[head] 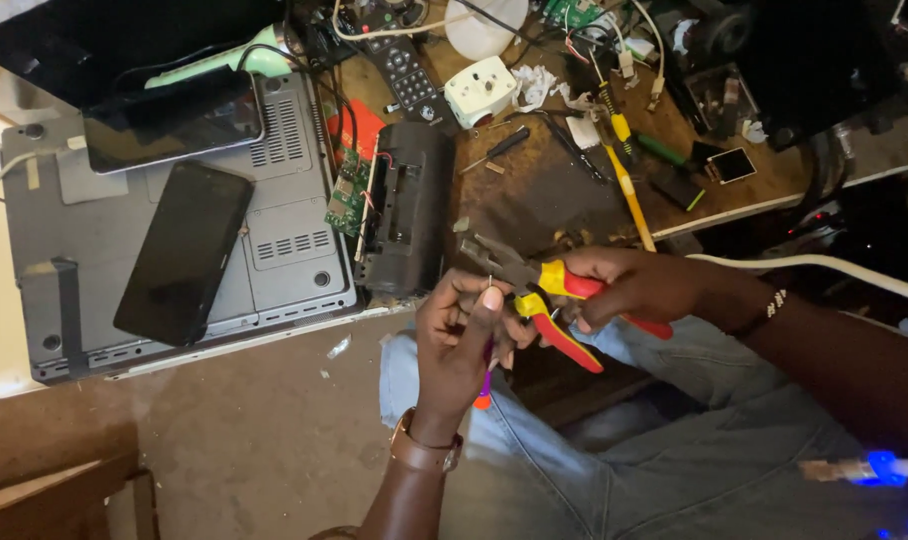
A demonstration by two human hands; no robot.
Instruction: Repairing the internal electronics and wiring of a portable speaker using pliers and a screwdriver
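Note:
My right hand (629, 290) grips a pair of pliers (549, 290) with red and yellow handles, its metal jaws pointing left. My left hand (464, 335) pinches a thin wire end (490, 283) upright just below the jaws; a small purple and orange piece (485, 390) shows under its fingers. Both hands hover over my lap in blue jeans (674, 440), in front of the wooden workbench (544, 195).
An upturned grey laptop (284, 250) carries two dark phones (184, 250). Beside it lie an opened black device (406, 210) with a green circuit board (348, 195), a remote (402, 68), a white socket block (480, 90), screwdrivers (624, 180), and tangled cables. A glowing blue plug (879, 468) sits at right.

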